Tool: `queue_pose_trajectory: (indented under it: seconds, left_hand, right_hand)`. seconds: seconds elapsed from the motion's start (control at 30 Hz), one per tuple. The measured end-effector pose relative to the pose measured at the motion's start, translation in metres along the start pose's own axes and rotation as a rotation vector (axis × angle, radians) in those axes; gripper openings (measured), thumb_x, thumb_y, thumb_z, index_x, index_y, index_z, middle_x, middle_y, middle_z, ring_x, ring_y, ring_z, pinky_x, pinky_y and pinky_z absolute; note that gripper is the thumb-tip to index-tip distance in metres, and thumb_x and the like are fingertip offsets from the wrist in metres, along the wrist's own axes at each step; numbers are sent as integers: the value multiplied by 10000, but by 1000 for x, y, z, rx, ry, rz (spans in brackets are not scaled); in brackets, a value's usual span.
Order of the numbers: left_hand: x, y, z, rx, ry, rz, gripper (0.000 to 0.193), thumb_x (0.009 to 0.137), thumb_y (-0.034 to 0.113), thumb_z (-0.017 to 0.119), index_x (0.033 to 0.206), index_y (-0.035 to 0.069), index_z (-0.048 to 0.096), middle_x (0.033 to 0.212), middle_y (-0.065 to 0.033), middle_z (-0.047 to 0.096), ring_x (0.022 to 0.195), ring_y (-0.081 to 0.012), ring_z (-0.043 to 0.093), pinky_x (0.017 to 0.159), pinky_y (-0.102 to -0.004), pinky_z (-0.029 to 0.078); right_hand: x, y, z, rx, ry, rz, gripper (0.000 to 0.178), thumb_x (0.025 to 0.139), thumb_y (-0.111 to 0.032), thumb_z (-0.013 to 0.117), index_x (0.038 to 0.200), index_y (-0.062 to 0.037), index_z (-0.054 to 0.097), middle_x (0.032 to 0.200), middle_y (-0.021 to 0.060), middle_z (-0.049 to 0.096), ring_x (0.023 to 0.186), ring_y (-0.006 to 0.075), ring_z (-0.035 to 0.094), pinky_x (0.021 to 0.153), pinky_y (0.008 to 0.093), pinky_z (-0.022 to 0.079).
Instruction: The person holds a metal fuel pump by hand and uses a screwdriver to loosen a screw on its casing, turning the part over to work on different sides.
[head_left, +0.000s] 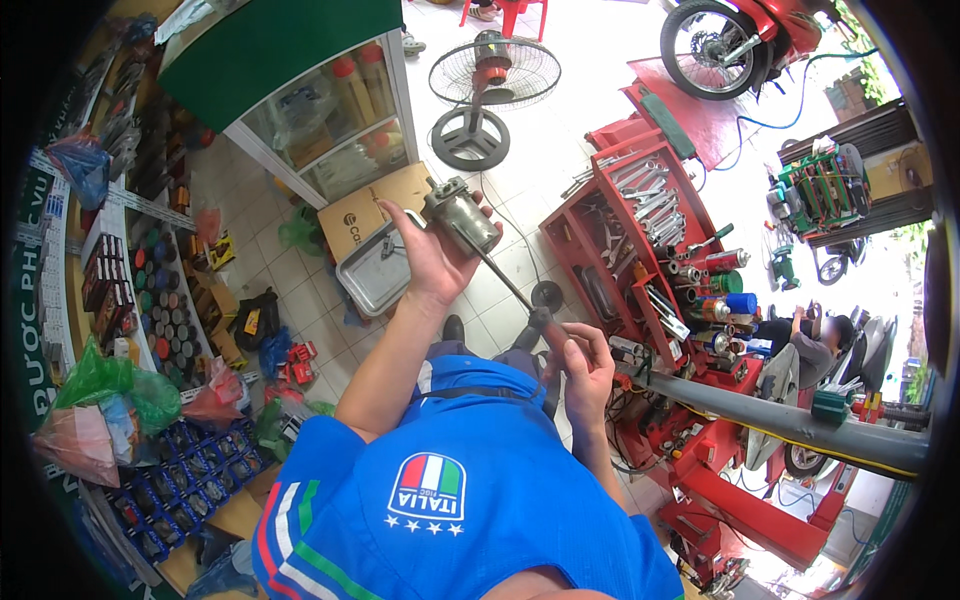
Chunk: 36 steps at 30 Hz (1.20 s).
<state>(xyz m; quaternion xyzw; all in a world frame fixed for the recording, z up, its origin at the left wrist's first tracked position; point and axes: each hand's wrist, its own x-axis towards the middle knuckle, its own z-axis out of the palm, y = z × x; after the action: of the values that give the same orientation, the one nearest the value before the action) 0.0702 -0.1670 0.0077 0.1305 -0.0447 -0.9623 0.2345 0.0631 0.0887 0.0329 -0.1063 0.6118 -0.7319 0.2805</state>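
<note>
My left hand [440, 262] is raised palm up, its fingers curled around a worn grey metal cylinder [468, 215] that looks like a small starter motor. In my right hand [586, 372] is a long screwdriver [502, 277], gripped by its handle. The dark shaft slants up to the left, and its tip meets the side of the cylinder; whether it sits in a screw I cannot tell. Below and behind my left hand lies a silver metal tray [352, 280] beside a brown cardboard box [362, 213].
A floor fan [470, 140] stands ahead, beside a green and glass cabinet [330, 130]. To my right are a red tool chest [590, 240] full of wrenches, several spray cans [725, 285] and a grey pipe [760, 410]. Shelves of parts line my left. Another person [815, 350] sits far right.
</note>
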Motion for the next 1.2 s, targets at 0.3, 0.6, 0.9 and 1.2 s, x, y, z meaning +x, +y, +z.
queue_pose_trajectory:
  seconds: [0.3, 0.6, 0.9, 1.2]
  left_hand:
    - [8, -4, -15, 110, 67, 6, 897, 911, 791, 239, 1239, 8, 529, 1122, -160, 616, 1062, -319, 618, 952, -525, 514]
    - [12, -5, -19, 78, 47, -15, 835, 955, 731, 243, 1234, 2, 538, 1116, -159, 618, 1087, -321, 610, 972, -527, 505]
    - [14, -6, -13, 92, 91, -17, 818, 962, 722, 244, 1221, 8, 549, 1107, -152, 617, 1103, -320, 607, 982, -535, 498]
    - [14, -7, -14, 95, 103, -33, 825, 952, 736, 258, 1227, 15, 551, 1099, -149, 622, 1091, -319, 613, 972, -540, 503]
  right_hand:
    - [7, 5, 13, -113, 12, -53, 272, 971, -128, 591, 1201, 10, 545, 881, 103, 650, 635, 143, 619, 588, 282, 515]
    - [12, 6, 18, -31, -22, -2, 268, 992, -76, 556, 1238, 23, 523, 1071, 176, 668, 702, 130, 594, 667, 275, 498]
    - [16, 16, 13, -74, -31, -49, 277, 999, -138, 567, 1229, 9, 523, 882, 99, 639, 683, 143, 618, 610, 300, 534]
    - [13, 15, 14, -170, -18, -93, 277, 979, -94, 583, 1233, 1, 527, 976, 109, 629, 700, 145, 618, 636, 300, 530]
